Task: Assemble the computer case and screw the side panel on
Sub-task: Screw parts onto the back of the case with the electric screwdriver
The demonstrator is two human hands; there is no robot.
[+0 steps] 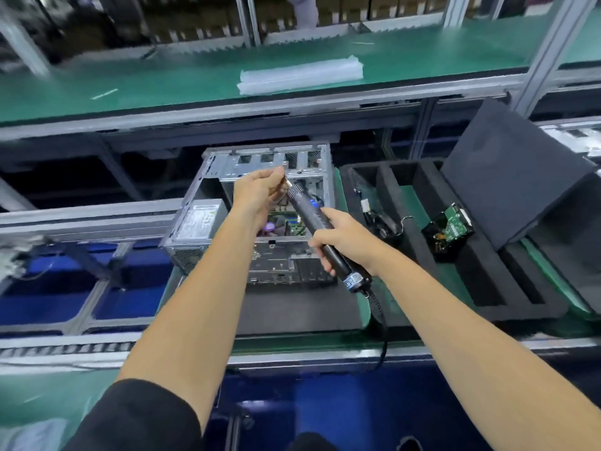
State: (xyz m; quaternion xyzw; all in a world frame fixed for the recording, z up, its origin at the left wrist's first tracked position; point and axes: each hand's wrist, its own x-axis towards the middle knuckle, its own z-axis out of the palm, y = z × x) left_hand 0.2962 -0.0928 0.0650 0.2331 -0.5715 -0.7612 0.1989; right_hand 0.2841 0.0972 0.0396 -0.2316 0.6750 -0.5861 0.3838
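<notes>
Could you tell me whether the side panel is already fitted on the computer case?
No, the computer case lies open on its side, with the circuit boards inside showing beneath the electric screwdriver gripped by the right hand.

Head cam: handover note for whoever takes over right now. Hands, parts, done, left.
Right hand grips the electric screwdriver, tip aimed up at the case's top edge.
Left hand pinches at the driver's tip; a screw there is too small to confirm.
Computer case sits open on the green belt, motherboard showing.
No side panel on the case and none identifiable in view.
Left: drive this screw, fit the panel, screw it on.
</notes>
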